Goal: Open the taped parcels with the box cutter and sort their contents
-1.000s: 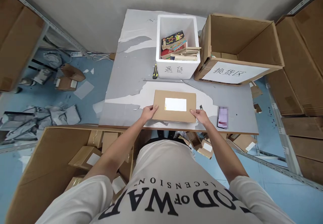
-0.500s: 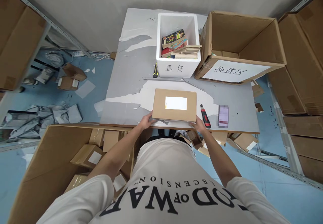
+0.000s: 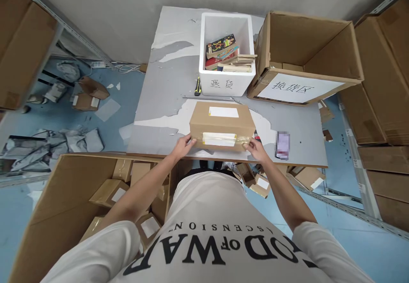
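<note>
A taped brown cardboard box [image 3: 220, 124] is between my hands near the table's front edge, tilted so that its top and its front side both show. White labels are on each of these two faces. My left hand [image 3: 184, 147] grips the lower left corner, fingers closed on the cardboard. At the lower right corner, my right hand [image 3: 256, 150] holds the box with thumb and fingers. A red and black utility knife [image 3: 257, 135] is mostly hidden behind the box and my right hand. To the right lies a pixelated purple, phone-like item [image 3: 283, 145].
On the table [image 3: 159, 83], a white foam box [image 3: 227, 83] holds several books. Beside it stands a large open carton [image 3: 349, 53] with a handwritten sign. A yellow and black cutter [image 3: 198, 86] lies near the foam box. At lower left, a big carton [image 3: 44, 215] contains several parcels.
The box has tipped, bringing its labelled, taped front side into view. My right hand has shifted slightly right, and the box now covers most of the red knife.
</note>
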Action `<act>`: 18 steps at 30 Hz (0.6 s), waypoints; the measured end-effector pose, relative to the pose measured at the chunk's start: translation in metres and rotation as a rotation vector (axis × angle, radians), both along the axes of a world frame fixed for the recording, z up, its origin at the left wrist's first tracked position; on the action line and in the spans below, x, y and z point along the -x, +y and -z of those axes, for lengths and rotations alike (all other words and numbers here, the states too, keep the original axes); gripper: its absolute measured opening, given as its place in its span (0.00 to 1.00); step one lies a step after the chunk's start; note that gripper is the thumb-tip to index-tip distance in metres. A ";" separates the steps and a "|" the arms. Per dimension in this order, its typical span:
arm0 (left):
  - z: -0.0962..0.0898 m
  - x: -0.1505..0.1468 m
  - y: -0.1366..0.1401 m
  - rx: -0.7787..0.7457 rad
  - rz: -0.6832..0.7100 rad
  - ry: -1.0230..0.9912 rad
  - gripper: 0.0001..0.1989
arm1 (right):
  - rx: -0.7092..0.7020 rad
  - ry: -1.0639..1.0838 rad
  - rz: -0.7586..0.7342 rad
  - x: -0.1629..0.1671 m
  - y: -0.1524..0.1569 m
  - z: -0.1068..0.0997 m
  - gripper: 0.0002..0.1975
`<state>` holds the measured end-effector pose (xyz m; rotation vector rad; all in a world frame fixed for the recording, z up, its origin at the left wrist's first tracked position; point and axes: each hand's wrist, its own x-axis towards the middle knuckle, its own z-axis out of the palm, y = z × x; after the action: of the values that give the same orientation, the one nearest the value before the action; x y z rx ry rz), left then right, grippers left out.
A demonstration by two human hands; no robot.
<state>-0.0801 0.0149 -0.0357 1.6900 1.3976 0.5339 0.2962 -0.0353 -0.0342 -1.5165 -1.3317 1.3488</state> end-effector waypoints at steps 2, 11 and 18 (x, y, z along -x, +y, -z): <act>-0.022 -0.003 0.008 -0.056 -0.037 0.084 0.23 | 0.004 -0.091 0.000 -0.003 0.010 -0.017 0.24; -0.042 -0.022 0.036 0.038 -0.153 0.251 0.29 | 0.144 -0.429 -0.003 -0.002 0.036 -0.032 0.31; -0.034 -0.017 0.049 0.115 -0.157 0.172 0.29 | 0.210 -0.303 -0.016 -0.009 0.051 -0.023 0.31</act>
<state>-0.0628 0.0642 -0.0013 1.5720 1.6632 0.3937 0.3055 0.0154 -0.0113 -1.9170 -1.4206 1.3411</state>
